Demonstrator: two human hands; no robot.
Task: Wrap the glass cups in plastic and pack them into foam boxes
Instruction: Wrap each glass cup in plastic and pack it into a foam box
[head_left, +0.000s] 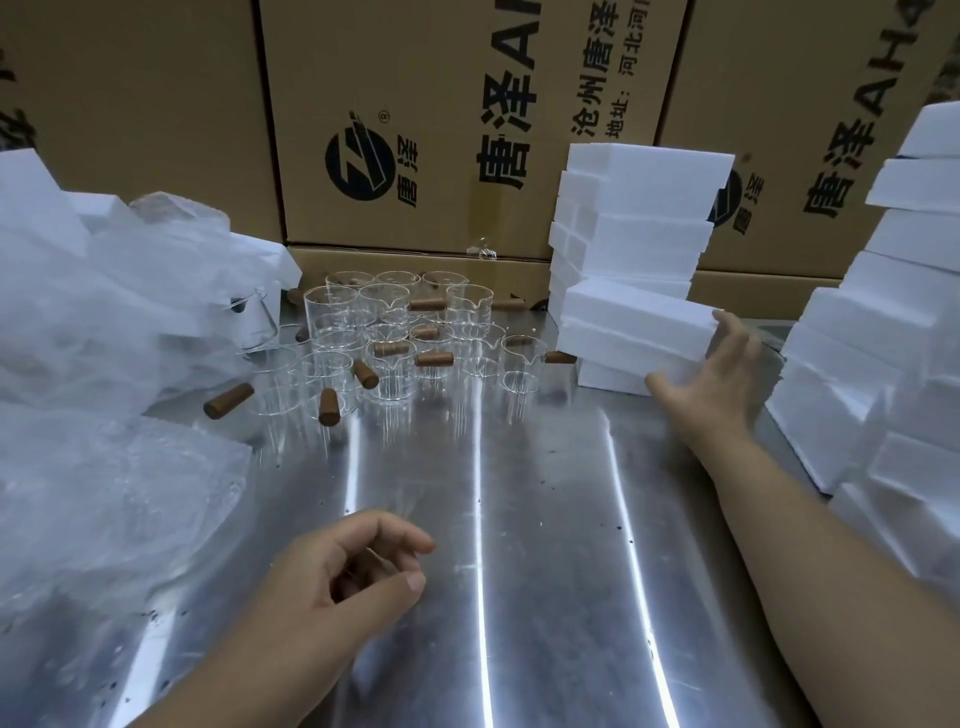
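Observation:
Several clear glass cups (387, 343) with brown wooden handles stand grouped at the back middle of the steel table (519, 545). A heap of clear plastic wrap (104, 338) fills the left side. My right hand (711, 364) reaches to a stack of white foam boxes (634, 249) and holds the end of a tilted foam box (636, 312), thumb under it and fingers on its end face. My left hand (358, 561) hovers over the near table with fingers loosely curled and nothing in it.
A second, taller stack of foam boxes (883, 338) lines the right edge. Large printed cardboard cartons (441, 130) form a wall behind the table. Small dark crumbs dot the steel surface.

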